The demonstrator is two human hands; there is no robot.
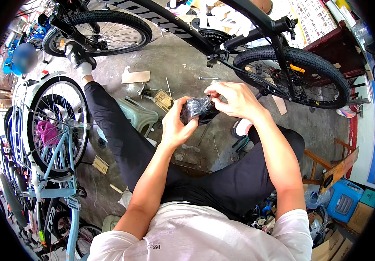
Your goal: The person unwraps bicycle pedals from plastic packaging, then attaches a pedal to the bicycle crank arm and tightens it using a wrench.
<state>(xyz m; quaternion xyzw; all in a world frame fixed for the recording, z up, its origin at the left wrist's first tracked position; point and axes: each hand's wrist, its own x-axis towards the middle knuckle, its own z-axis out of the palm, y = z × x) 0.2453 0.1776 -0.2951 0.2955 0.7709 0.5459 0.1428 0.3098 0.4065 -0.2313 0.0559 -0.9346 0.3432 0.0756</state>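
Above my lap, my left hand (pixel 176 125) is wrapped round a dark part in clear plastic wrap (pixel 194 108); its exact kind is hard to make out. My right hand (pixel 241 101) closes its thumb and fingers on the wrap at the part's right end. Black shows through the shiny film, mostly on the lower right side. Beyond both hands stands a black bicycle (pixel 174 19), apart from them.
A pale green plastic stool (pixel 137 114) is by my left leg. Pliers (pixel 238 145) and cardboard pieces (pixel 136 77) lie on the floor. A light blue bicycle (pixel 52 191) stands at left; a wooden stool (pixel 337 167) and blue case (pixel 344 200) are at right.
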